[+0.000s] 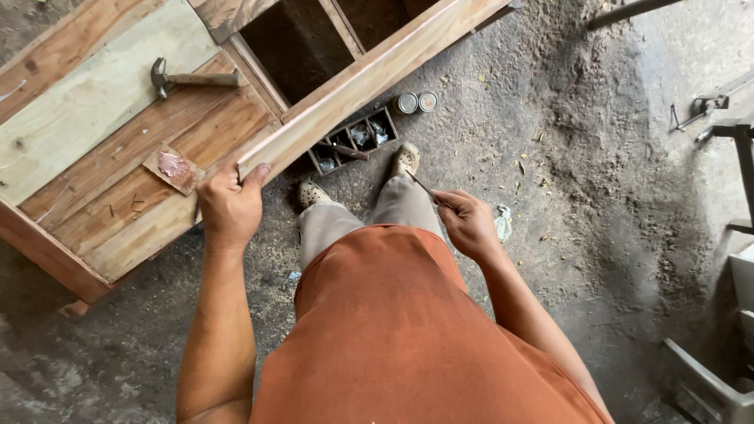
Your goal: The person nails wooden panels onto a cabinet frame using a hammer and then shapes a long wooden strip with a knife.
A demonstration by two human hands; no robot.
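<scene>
Wooden cabinet point(118, 149) lies flat on dirt floor point(597, 196), open compartments at top. Left hand point(228, 206) clamped over cabinet's edge rail, thumb on top. Right hand point(468, 224) pinched shut on thin metal tool point(422, 185), held over trouser leg. Hammer point(192, 78) rests on cabinet panel. Small wood scrap point(173, 168) with pink putty near left hand. Divided tray point(351, 140) and two tins point(415, 102) on floor beside cabinet.

Open dirt floor point(597, 180) lies clear to my right, while ahead the wooden frame point(369, 78) blocks my reach, with a compartment box point(349, 145) and two tins point(416, 103) crowding my feet.
</scene>
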